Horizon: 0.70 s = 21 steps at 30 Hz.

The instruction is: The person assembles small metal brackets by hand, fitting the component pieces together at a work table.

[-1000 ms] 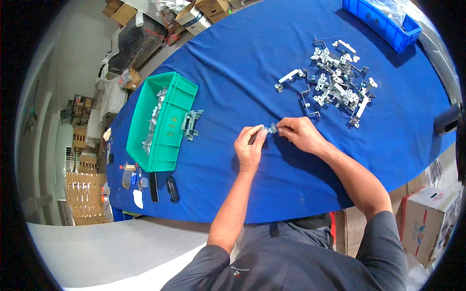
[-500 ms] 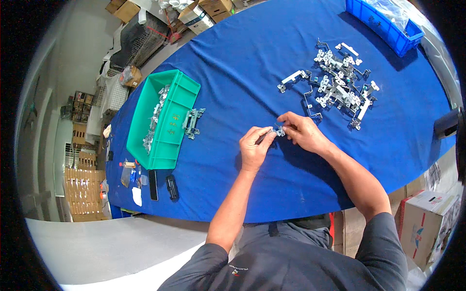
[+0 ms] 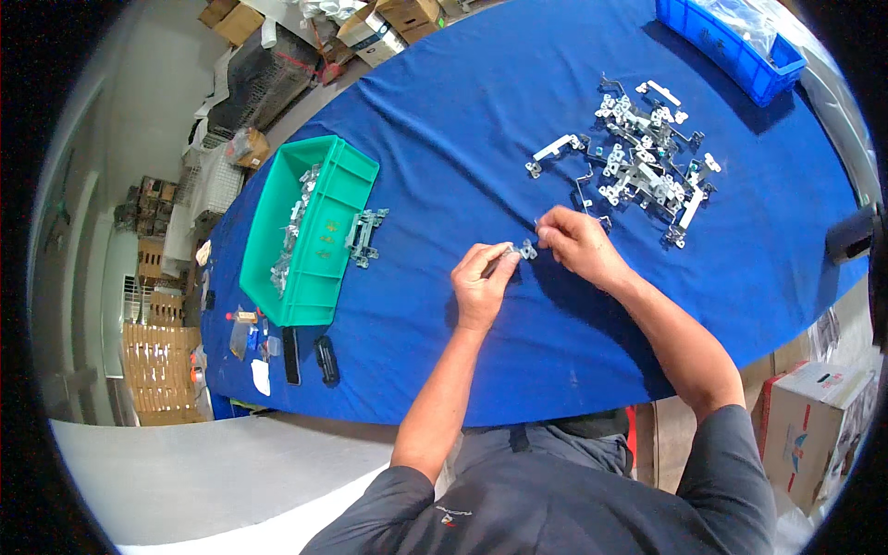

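Note:
Between the thumb and fingers of my left hand (image 3: 479, 289) is a small silvery metal bracket (image 3: 527, 249), its holed end sticking out to the right. My right hand (image 3: 581, 248) is a short way to the right of that end, not touching it. Its thumb and fingertips are pinched together, with a thin, tiny piece seeming to show at the tips, too small to name. Beyond my right hand lies a loose pile of metal brackets (image 3: 638, 171), with white bars and bent wire arms.
A green plastic bin (image 3: 319, 277) of metal parts stands on the blue cloth (image 3: 444, 139) at left. Beside it are stacked brackets (image 3: 368, 238), a phone (image 3: 291, 355) and a black tool (image 3: 326, 360). A blue crate (image 3: 721, 55) sits far right; a carton (image 3: 814, 430) stands below the table edge.
My right hand has drawn off the bracket slightly, up and to the right, leaving a gap. My left hand keeps its grip, shifted slightly left.

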Motion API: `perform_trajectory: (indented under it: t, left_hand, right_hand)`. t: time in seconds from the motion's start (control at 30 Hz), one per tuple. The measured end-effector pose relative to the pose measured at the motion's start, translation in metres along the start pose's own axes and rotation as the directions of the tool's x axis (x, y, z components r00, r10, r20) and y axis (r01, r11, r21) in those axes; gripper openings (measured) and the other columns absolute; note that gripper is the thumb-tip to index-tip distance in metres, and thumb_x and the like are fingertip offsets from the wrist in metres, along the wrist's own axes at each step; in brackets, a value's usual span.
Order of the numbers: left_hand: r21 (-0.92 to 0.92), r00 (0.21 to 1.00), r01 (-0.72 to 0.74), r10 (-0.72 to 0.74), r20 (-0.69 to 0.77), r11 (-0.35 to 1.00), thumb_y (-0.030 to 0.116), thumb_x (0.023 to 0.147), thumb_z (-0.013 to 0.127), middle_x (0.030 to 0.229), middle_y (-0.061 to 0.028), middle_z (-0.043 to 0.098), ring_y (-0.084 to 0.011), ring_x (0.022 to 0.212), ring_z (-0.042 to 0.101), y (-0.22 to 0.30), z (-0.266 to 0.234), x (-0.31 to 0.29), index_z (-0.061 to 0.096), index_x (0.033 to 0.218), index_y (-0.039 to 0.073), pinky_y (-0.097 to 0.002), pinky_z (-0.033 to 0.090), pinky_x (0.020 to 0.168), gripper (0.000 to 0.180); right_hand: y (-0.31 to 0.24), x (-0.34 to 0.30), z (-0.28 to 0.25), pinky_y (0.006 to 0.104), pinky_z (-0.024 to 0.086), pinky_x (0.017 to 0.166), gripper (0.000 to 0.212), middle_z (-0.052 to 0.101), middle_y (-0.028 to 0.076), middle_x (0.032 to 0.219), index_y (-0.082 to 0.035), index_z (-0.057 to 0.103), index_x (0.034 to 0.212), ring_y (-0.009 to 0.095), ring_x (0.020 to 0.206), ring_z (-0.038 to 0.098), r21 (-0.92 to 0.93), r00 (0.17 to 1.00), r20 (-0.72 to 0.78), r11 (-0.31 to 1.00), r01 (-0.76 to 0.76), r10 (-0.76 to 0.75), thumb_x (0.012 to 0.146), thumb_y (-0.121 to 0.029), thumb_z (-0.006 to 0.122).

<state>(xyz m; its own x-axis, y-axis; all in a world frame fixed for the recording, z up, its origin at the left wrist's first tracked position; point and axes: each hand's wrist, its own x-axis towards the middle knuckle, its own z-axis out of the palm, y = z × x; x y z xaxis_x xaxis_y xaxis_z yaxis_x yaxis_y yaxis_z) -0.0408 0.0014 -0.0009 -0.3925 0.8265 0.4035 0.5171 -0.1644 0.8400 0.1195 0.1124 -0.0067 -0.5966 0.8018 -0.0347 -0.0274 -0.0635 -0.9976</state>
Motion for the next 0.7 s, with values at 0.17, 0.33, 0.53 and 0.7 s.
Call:
perform_trajectory:
  t: [0.17, 0.33, 0.53, 0.7]
  left_hand:
    - [-0.126, 0.992, 0.088, -0.098, -0.074, 0.988, 0.002, 0.084, 0.075, 0.086, -0.0014, 0.065, -0.0069, 0.078, 0.059, -0.005, 0.000, -0.001, 0.073, 0.097, -0.001, -0.0217, 0.046, 0.068, 0.014]
    - [-0.111, 0.992, 0.128, -0.127, 0.018, 0.986, 0.002, 0.085, 0.074, 0.088, -0.0030, 0.067, -0.0077, 0.078, 0.061, -0.006, -0.003, 0.001, 0.073, 0.099, -0.002, -0.0220, 0.049, 0.069, 0.014]
    - [-0.137, 0.992, 0.124, -0.124, 0.011, 0.983, 0.004, 0.085, 0.075, 0.086, -0.0026, 0.066, -0.0074, 0.077, 0.060, -0.007, -0.002, 0.001, 0.073, 0.098, -0.002, -0.0220, 0.048, 0.068, 0.014]
    - [-0.097, 0.991, 0.119, -0.112, 0.070, 0.988, 0.005, 0.085, 0.076, 0.085, -0.0009, 0.066, -0.0067, 0.076, 0.059, -0.002, -0.003, 0.001, 0.074, 0.098, 0.000, -0.0211, 0.046, 0.066, 0.014]
  right_hand:
    - [-0.001, -0.003, 0.002, 0.0281, 0.051, 0.059, 0.015, 0.068, 0.006, 0.079, 0.001, 0.066, 0.103, 0.011, 0.065, 0.061, -0.308, 0.971, 0.202, 0.933, 0.187, -0.128, 0.095, -0.009, 0.059]
    - [0.004, -0.002, 0.001, 0.0298, 0.052, 0.061, 0.014, 0.068, 0.006, 0.079, 0.002, 0.065, 0.102, 0.012, 0.065, 0.061, -0.322, 0.965, 0.210, 0.921, 0.221, -0.159, 0.094, -0.009, 0.060]
    - [-0.002, -0.004, 0.002, 0.0282, 0.052, 0.055, 0.014, 0.063, 0.006, 0.075, 0.001, 0.063, 0.103, 0.011, 0.064, 0.061, -0.325, 0.970, 0.222, 0.930, 0.171, -0.100, 0.097, -0.011, 0.057]
    - [-0.006, -0.005, 0.000, 0.0268, 0.052, 0.054, 0.015, 0.062, 0.005, 0.079, 0.001, 0.062, 0.102, 0.010, 0.065, 0.059, -0.343, 0.969, 0.233, 0.926, 0.157, -0.078, 0.099, -0.011, 0.055]
